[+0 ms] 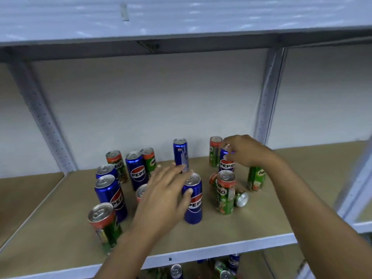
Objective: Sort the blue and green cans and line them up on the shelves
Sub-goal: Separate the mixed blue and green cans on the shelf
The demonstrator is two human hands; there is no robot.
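Observation:
Several blue Pepsi cans and green Milo cans stand mixed on the brown shelf board [60, 214]. My left hand [164, 195] is spread with straight fingers, its thumb touching a blue can [193, 204] at the shelf's middle. Just beyond its fingertips stands another blue can [180, 153]. My right hand [244, 153] grips the top of a blue can [226, 165] at the back right, next to a green can [215, 151]. A green can [225, 192] stands in front of it, and one can [241, 199] lies on its side.
More blue cans [136, 170] and green cans [104, 224] cluster at the left. A green can [256, 179] stands under my right wrist. Grey metal uprights [267, 97] frame the bay, with an upper shelf [181, 17] overhead. Further cans [225, 266] lie on the lower shelf.

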